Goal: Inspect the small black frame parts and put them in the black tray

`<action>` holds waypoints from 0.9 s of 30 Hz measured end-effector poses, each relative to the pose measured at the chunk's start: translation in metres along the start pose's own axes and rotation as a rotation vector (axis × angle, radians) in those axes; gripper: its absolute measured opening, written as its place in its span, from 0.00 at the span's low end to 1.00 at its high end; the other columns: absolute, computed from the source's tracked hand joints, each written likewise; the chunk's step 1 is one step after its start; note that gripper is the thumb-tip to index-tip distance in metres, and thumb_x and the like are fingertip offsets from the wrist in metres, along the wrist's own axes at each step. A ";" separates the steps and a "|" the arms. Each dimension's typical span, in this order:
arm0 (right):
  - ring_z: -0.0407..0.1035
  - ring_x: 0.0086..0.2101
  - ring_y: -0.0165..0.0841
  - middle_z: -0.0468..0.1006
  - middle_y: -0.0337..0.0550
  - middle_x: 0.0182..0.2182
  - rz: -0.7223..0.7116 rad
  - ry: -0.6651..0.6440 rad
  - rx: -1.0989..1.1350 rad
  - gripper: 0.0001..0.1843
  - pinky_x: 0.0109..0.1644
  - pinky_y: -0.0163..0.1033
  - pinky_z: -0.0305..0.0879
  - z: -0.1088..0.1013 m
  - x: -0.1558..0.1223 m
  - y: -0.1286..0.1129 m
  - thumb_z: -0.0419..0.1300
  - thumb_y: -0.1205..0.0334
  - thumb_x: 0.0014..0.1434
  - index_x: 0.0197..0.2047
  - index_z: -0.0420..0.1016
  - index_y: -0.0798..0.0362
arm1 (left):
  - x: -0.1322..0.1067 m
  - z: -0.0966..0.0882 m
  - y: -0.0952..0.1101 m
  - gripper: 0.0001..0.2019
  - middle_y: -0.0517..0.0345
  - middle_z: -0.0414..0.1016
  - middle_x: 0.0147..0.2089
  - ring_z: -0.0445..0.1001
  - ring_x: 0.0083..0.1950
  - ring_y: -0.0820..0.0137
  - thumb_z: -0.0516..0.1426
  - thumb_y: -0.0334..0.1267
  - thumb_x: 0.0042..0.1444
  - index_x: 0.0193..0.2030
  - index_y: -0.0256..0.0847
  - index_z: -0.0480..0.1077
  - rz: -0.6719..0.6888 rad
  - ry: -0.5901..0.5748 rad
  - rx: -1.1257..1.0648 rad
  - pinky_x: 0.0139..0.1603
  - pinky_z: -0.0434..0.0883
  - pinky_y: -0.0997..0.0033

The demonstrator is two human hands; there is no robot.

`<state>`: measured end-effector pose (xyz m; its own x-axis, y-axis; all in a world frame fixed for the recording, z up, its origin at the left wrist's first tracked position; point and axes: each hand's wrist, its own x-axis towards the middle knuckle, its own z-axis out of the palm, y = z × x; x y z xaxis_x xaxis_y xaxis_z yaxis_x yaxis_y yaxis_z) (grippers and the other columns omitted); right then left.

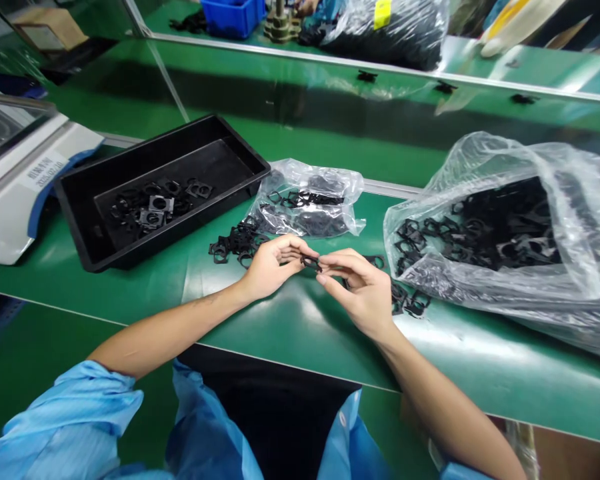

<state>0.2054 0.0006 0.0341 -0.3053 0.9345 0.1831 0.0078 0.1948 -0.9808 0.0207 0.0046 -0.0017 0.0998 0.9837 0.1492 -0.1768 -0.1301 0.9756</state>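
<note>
My left hand (273, 265) and my right hand (363, 287) meet above the green table, fingers pinched together on one small black plastic part (311, 262) held between them. Just left of my left hand lies a small heap of the same black parts (233, 243). A few more loose black parts (410, 303) lie to the right of my right hand, at the mouth of a large clear bag of parts (505, 230). Behind my hands sits a smaller clear bag (310, 200) with several parts in it.
A black tray (75, 193) holding several parts stands at the left, beside a white weighing scale (15, 180). A raised shelf at the back carries a blue bin (233, 15) and a dark plastic bag (390, 30). The table's front edge runs below my wrists.
</note>
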 end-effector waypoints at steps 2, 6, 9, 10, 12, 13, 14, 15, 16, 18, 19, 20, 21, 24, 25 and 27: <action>0.77 0.38 0.32 0.80 0.44 0.41 -0.030 -0.010 -0.016 0.12 0.48 0.40 0.80 0.000 -0.001 0.001 0.72 0.56 0.56 0.43 0.83 0.49 | 0.000 0.001 0.000 0.11 0.54 0.82 0.38 0.82 0.41 0.69 0.67 0.41 0.54 0.38 0.37 0.75 -0.004 0.003 -0.002 0.46 0.77 0.71; 0.77 0.38 0.31 0.80 0.43 0.41 -0.082 -0.020 -0.034 0.11 0.47 0.38 0.80 -0.002 -0.001 0.002 0.70 0.59 0.58 0.45 0.82 0.48 | -0.001 0.002 0.000 0.10 0.54 0.82 0.38 0.82 0.40 0.69 0.67 0.40 0.54 0.38 0.37 0.75 -0.017 0.014 0.013 0.46 0.78 0.70; 0.78 0.38 0.32 0.81 0.44 0.41 -0.107 -0.007 -0.111 0.10 0.46 0.39 0.80 -0.003 -0.001 0.002 0.69 0.60 0.59 0.45 0.82 0.49 | -0.001 0.002 -0.001 0.10 0.53 0.82 0.39 0.82 0.41 0.69 0.67 0.40 0.54 0.38 0.37 0.74 -0.004 0.017 0.021 0.47 0.78 0.71; 0.78 0.38 0.33 0.81 0.44 0.40 -0.113 0.005 -0.155 0.09 0.46 0.40 0.80 -0.003 0.000 0.002 0.69 0.59 0.59 0.44 0.82 0.49 | -0.002 0.002 -0.001 0.10 0.53 0.82 0.40 0.82 0.42 0.69 0.67 0.40 0.54 0.38 0.38 0.74 0.005 0.019 0.023 0.47 0.78 0.71; 0.78 0.37 0.34 0.82 0.45 0.39 -0.124 0.044 -0.252 0.08 0.44 0.41 0.80 -0.003 0.000 0.002 0.67 0.59 0.61 0.43 0.82 0.50 | -0.002 0.002 -0.001 0.09 0.53 0.82 0.41 0.82 0.43 0.69 0.66 0.39 0.55 0.38 0.38 0.74 0.025 0.020 0.031 0.48 0.78 0.71; 0.78 0.36 0.34 0.82 0.45 0.38 -0.129 0.070 -0.296 0.08 0.44 0.42 0.80 -0.003 0.000 0.001 0.66 0.59 0.61 0.43 0.82 0.49 | -0.003 0.002 0.000 0.08 0.54 0.82 0.41 0.82 0.43 0.70 0.66 0.38 0.56 0.38 0.38 0.74 0.037 0.020 0.041 0.48 0.78 0.71; 0.78 0.35 0.34 0.83 0.44 0.38 -0.132 0.096 -0.331 0.08 0.44 0.42 0.80 -0.003 0.000 0.001 0.65 0.59 0.62 0.44 0.82 0.49 | -0.003 0.003 0.000 0.07 0.55 0.81 0.40 0.82 0.43 0.70 0.66 0.38 0.56 0.38 0.38 0.74 0.051 0.022 0.053 0.48 0.77 0.71; 0.78 0.34 0.34 0.82 0.44 0.37 -0.132 0.119 -0.355 0.08 0.44 0.43 0.80 -0.003 0.000 0.001 0.65 0.59 0.62 0.44 0.82 0.49 | -0.003 0.003 0.001 0.07 0.56 0.81 0.39 0.81 0.42 0.71 0.65 0.37 0.56 0.38 0.38 0.74 0.068 0.026 0.069 0.47 0.77 0.72; 0.78 0.33 0.34 0.82 0.43 0.36 -0.131 0.138 -0.368 0.09 0.43 0.42 0.80 -0.004 0.000 0.001 0.65 0.59 0.62 0.45 0.82 0.49 | -0.004 0.003 0.002 0.06 0.58 0.80 0.37 0.81 0.40 0.72 0.65 0.37 0.56 0.37 0.38 0.74 0.088 0.032 0.086 0.46 0.77 0.73; 0.78 0.33 0.34 0.82 0.42 0.35 -0.119 0.149 -0.363 0.10 0.43 0.41 0.79 -0.005 0.000 0.001 0.65 0.59 0.62 0.46 0.82 0.49 | -0.004 0.004 0.003 0.06 0.60 0.78 0.34 0.79 0.37 0.73 0.65 0.36 0.55 0.36 0.39 0.74 0.128 0.049 0.122 0.43 0.77 0.74; 0.79 0.33 0.33 0.81 0.42 0.34 -0.111 0.145 -0.346 0.10 0.42 0.41 0.79 -0.005 0.000 0.001 0.66 0.59 0.61 0.45 0.82 0.49 | -0.005 0.005 0.004 0.06 0.60 0.78 0.34 0.79 0.36 0.74 0.65 0.37 0.55 0.36 0.39 0.74 0.144 0.057 0.136 0.42 0.77 0.75; 0.79 0.33 0.33 0.81 0.42 0.34 -0.101 0.133 -0.321 0.09 0.42 0.40 0.79 -0.005 0.001 0.001 0.66 0.58 0.61 0.45 0.82 0.49 | -0.005 0.005 0.005 0.06 0.60 0.78 0.34 0.78 0.35 0.74 0.65 0.37 0.55 0.36 0.39 0.74 0.155 0.063 0.147 0.41 0.77 0.75; 0.79 0.33 0.33 0.81 0.42 0.35 -0.088 0.118 -0.290 0.09 0.42 0.39 0.80 -0.006 0.001 0.001 0.67 0.58 0.60 0.44 0.82 0.50 | -0.005 0.005 0.005 0.07 0.60 0.78 0.34 0.78 0.35 0.74 0.65 0.38 0.55 0.37 0.39 0.74 0.160 0.070 0.154 0.41 0.77 0.75; 0.80 0.37 0.34 0.82 0.43 0.38 -0.033 0.063 -0.172 0.12 0.45 0.40 0.80 -0.007 0.003 0.000 0.69 0.57 0.57 0.45 0.81 0.50 | -0.004 0.004 0.006 0.09 0.60 0.77 0.33 0.77 0.33 0.75 0.65 0.41 0.55 0.38 0.39 0.74 0.136 0.091 0.157 0.39 0.76 0.75; 0.80 0.38 0.34 0.83 0.43 0.39 -0.010 0.047 -0.134 0.15 0.47 0.41 0.80 -0.007 0.004 0.000 0.70 0.56 0.56 0.46 0.81 0.50 | -0.003 0.003 0.006 0.10 0.61 0.76 0.32 0.76 0.32 0.75 0.65 0.42 0.55 0.38 0.39 0.74 0.120 0.098 0.153 0.37 0.75 0.75; 0.80 0.40 0.36 0.83 0.45 0.41 0.030 0.032 -0.075 0.19 0.50 0.43 0.80 -0.007 0.004 0.001 0.71 0.54 0.55 0.48 0.80 0.50 | -0.002 0.001 0.006 0.10 0.62 0.74 0.29 0.75 0.31 0.76 0.65 0.42 0.55 0.38 0.39 0.73 0.091 0.105 0.141 0.35 0.74 0.76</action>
<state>0.2106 0.0070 0.0347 -0.2737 0.9489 0.1572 0.0884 0.1876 -0.9783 0.0204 0.0021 0.0037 -0.0139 0.9737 0.2272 -0.0405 -0.2276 0.9729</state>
